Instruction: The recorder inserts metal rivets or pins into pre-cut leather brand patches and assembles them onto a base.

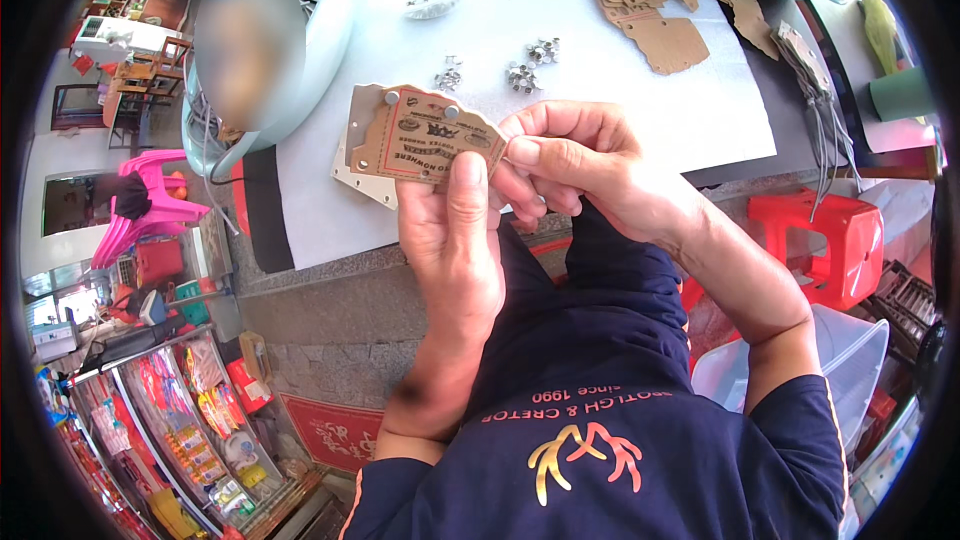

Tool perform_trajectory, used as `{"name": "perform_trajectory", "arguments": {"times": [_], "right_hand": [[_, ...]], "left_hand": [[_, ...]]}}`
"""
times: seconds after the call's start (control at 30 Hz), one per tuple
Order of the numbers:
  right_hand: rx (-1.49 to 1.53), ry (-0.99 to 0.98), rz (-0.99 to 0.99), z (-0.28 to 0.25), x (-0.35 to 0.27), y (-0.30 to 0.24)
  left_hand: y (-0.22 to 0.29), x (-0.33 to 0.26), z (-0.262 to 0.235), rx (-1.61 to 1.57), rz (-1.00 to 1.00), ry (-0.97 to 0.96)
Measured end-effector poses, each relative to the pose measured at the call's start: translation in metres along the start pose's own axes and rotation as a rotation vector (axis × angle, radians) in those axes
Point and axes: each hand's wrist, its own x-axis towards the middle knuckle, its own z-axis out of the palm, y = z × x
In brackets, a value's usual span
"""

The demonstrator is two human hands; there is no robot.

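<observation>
Your left hand: it grasps the printed brown card, thumb across the front and fingers behind; this hand is over the near edge of the white sheet;
Your right hand: thumb and index finger meet at the card's right edge, the other fingers curled; you have this hand right beside the left one; whether its fingertips grip the card or a small piece, I cannot tell;
Printed card: you hold it tilted in front of you, above the near part of the sheet; two round silver studs show along its far edge;
Pale piece: a light flat piece with holes shows at the card's near left; whether you hold it or it lies on the sheet, I cannot tell;
Metal parts: three small silver clusters lie beyond your hands, one at left and two farther right, near each other;
Far side: a clear dish sits on the sheet; a heap of brown cards lies at far right;
Left: a pale green basin holds thin metal pieces;
Right: grey strands hang over the table's edge; below, a red stool stands near a clear bin.
</observation>
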Motion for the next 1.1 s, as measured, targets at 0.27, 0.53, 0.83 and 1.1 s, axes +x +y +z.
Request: {"name": "perform_trajectory", "arguments": {"times": [0.27, 0.53, 0.83, 1.1], "right_hand": [[0.021, 0.034, 0.000, 0.000, 0.001, 0.001], [0.104, 0.028, 0.017, 0.000, 0.002, 0.001], [-0.157, 0.234, -0.144, 0.014, -0.010, 0.005], [0.027, 0.205, -0.074, 0.021, -0.020, 0.008]], "left_hand": [[-0.007, 0.000, 0.007, 0.065, 0.063, 0.055], [-0.010, 0.002, 0.000, 0.061, 0.062, 0.008], [0.011, -0.011, -0.003, 0.049, -0.131, 0.079], [0.012, -0.022, -0.013, -0.103, -0.208, 0.006]]}}
